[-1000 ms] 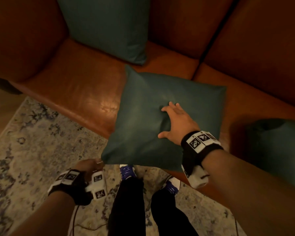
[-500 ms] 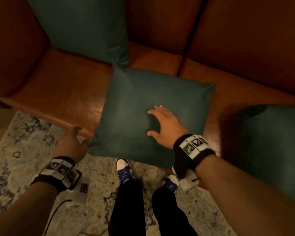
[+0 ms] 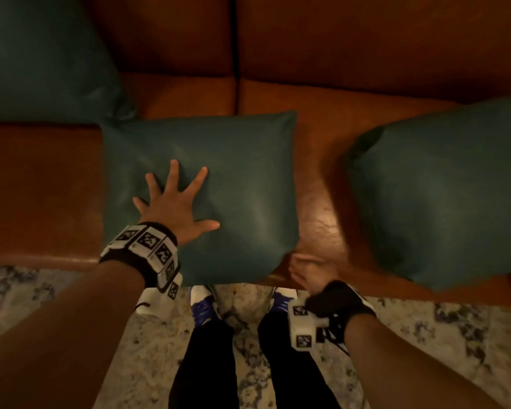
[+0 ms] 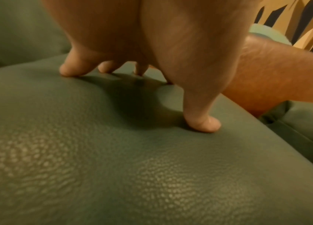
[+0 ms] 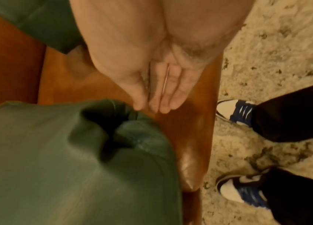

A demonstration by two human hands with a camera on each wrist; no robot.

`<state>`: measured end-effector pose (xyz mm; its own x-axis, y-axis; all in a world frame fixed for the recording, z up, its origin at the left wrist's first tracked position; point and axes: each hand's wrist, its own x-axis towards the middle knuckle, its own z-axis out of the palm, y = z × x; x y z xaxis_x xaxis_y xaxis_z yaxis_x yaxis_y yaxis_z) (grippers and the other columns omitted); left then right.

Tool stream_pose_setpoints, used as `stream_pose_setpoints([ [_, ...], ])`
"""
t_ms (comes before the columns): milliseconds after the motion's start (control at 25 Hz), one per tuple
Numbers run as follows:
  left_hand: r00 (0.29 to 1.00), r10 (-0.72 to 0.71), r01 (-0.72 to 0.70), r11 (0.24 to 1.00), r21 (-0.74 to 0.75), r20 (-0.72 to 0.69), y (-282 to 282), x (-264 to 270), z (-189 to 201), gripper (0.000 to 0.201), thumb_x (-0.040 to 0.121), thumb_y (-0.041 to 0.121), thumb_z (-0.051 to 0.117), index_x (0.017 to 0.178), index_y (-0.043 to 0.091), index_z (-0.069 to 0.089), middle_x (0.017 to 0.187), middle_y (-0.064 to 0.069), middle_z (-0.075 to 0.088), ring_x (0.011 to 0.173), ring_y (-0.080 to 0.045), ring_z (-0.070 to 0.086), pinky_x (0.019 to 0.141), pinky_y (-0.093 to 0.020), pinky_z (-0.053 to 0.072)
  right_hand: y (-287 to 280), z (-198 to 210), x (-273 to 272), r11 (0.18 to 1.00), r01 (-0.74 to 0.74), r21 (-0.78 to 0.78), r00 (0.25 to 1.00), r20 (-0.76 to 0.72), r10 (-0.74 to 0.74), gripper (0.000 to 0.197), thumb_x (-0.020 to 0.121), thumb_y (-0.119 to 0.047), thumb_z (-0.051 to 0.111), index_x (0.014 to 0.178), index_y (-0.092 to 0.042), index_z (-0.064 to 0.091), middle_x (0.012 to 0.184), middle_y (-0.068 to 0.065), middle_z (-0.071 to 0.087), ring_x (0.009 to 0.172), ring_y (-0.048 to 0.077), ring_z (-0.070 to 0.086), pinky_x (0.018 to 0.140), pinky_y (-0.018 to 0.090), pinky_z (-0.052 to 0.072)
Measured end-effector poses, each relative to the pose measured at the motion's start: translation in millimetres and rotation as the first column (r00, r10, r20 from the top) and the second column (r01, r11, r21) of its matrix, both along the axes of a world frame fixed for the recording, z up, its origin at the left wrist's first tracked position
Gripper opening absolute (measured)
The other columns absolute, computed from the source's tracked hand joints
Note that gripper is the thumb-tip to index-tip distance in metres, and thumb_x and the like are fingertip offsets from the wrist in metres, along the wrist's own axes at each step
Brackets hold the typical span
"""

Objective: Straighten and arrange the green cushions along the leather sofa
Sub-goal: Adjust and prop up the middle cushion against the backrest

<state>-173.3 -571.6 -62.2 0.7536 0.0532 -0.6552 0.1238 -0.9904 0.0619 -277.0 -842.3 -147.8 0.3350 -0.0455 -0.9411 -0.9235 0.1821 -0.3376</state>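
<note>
Cushion (image 3: 219, 184) flat, square to sofa (image 3: 322, 119) — left hand (image 3: 174, 208) splayed on it, right hand (image 3: 310, 273) flat.

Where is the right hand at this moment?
In the head view the right hand is at the sofa seat's front edge, by the near right corner of the middle cushion. Its fingers are straight, holding nothing.

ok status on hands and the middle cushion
Left hand spread flat, pressing middle cushion. Right hand open at its near right corner. Cushion flat on sofa seat. Nothing in the way.
</note>
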Motion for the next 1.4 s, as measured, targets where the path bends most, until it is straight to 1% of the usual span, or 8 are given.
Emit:
stream_pose_setpoints([
  [160,1.0,-0.002,0.001,1.0,-0.025,-0.031,10,5,-7,0.103,0.065,0.074,0.061,0.135,0.062,-0.014,0.155,0.011,-0.025,0.143,-0.041,-0.013,0.106,-0.072,0.014,37,-13,16,0.972,0.237,-0.001,0.971,-0.041,-0.237,0.02,0.088,0.01,0.049,0.092,-0.008,0.057,0.097,0.016,0.062,0.078,0.02,0.06,0.051,0.024,0.055],
  [360,0.999,-0.03,0.029,0.999,-0.026,-0.029,15,12,-16,0.102,0.066,0.074,0.059,0.137,0.061,-0.013,0.156,0.01,-0.022,0.143,-0.041,-0.01,0.106,-0.072,0.015,54,-24,7,0.958,0.141,-0.249,0.99,0.01,-0.143,0.011,0.066,-0.014,0.062,0.07,-0.021,0.07,0.093,0.012,0.072,0.088,0.03,0.068,0.085,0.042,0.056],
  [480,0.998,-0.06,0.06,0.998,-0.012,-0.02,14,12,-21,0.102,0.066,0.074,0.059,0.138,0.059,-0.011,0.157,0.008,-0.021,0.143,-0.042,-0.007,0.105,-0.072,0.018,63,-11,9,0.882,-0.082,-0.464,0.995,0.011,0.098,0.015,0.079,-0.021,0.06,0.087,-0.021,0.072,0.104,0.011,0.07,0.101,0.033,0.062,0.088,0.031,0.048],
  [560,0.998,-0.067,0.067,0.998,-0.02,-0.015,17,11,-23,0.103,0.066,0.074,0.059,0.139,0.058,-0.011,0.157,0.007,-0.02,0.143,-0.043,-0.006,0.106,-0.071,0.018,64,-12,6,0.859,-0.032,-0.511,0.995,0.06,0.073,0.019,0.084,-0.018,0.057,0.095,-0.012,0.071,0.106,0.014,0.069,0.103,0.033,0.061,0.087,0.031,0.046],
  [720,0.997,-0.077,0.075,0.995,-0.071,-0.028,21,14,-28,0.105,0.062,0.077,0.059,0.139,0.059,-0.01,0.158,0.003,-0.017,0.142,-0.047,-0.005,0.111,-0.066,0.016,42,-25,-36,0.893,0.271,-0.358,0.961,0.04,-0.275,0.016,0.084,-0.015,0.061,0.068,-0.018,0.063,0.086,0.01,0.065,0.081,0.027,0.063,0.076,0.034,0.052],
  [920,0.996,-0.087,0.085,0.995,-0.059,-0.028,17,6,-30,0.103,0.064,0.076,0.059,0.139,0.058,-0.01,0.158,0.005,-0.018,0.142,-0.046,-0.006,0.109,-0.067,0.017,41,-26,-61,0.711,0.676,-0.192,0.715,-0.06,-0.696,0.006,0.086,-0.007,0.056,0.086,-0.004,0.061,0.098,0.018,0.064,0.084,0.028,0.061,0.073,0.037,0.051],
  [1080,0.995,-0.097,0.095,0.993,-0.072,-0.034,24,14,-28,0.103,0.064,0.076,0.058,0.14,0.058,-0.009,0.158,0.003,-0.016,0.142,-0.047,-0.003,0.111,-0.065,0.017,46,-16,-46,0.585,0.797,-0.148,0.597,0.048,-0.801,0.017,0.09,-0.008,0.057,0.104,-0.014,0.05,0.088,0.008,0.056,0.07,0.016,0.055,0.05,0.027,0.048],
  [1400,0.991,-0.132,0.132,0.99,-0.054,0.0,29,4,-31,0.103,0.064,0.077,0.056,0.14,0.056,-0.011,0.158,0.001,-0.016,0.141,-0.049,-0.003,0.111,-0.065,0.017,36,-23,-79,0.75,0.662,0.005,0.749,-0.055,-0.66,0.023,0.095,-0.004,0.046,0.111,-0.013,0.058,0.098,0.009,0.063,0.08,0.021,0.059,0.071,0.037,0.048],
])
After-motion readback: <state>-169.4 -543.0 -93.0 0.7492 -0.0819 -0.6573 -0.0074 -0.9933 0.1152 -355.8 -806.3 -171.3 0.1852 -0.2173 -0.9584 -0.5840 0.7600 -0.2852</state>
